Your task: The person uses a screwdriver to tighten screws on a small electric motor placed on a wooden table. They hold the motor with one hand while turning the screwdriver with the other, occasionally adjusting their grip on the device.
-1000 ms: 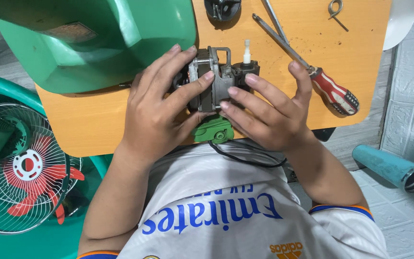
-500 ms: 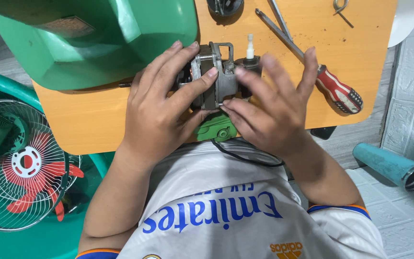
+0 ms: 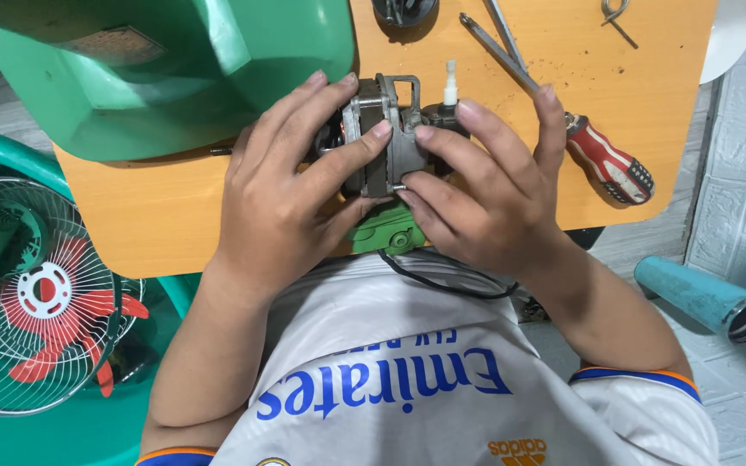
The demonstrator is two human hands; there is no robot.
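A small grey metal fan motor (image 3: 388, 138) with a white shaft tip sits at the near edge of an orange tabletop (image 3: 157, 216). My left hand (image 3: 291, 194) wraps its left side, thumb across the front. My right hand (image 3: 485, 185) grips its right side, fingers over the top. A green plastic mount (image 3: 388, 233) shows under the motor, and a black cable (image 3: 451, 280) runs from it over my white shirt.
A green fan housing (image 3: 166, 69) lies on the table's left. A red-handled screwdriver (image 3: 602, 155) and metal pliers (image 3: 504, 34) lie at the right. A fan with a red blade behind a wire guard (image 3: 41, 293) stands at the lower left, a teal pipe (image 3: 705, 298) on the floor right.
Both hands stay on the motor. My right hand's fingers have shifted slightly over its top and right side, and the view has moved a little.
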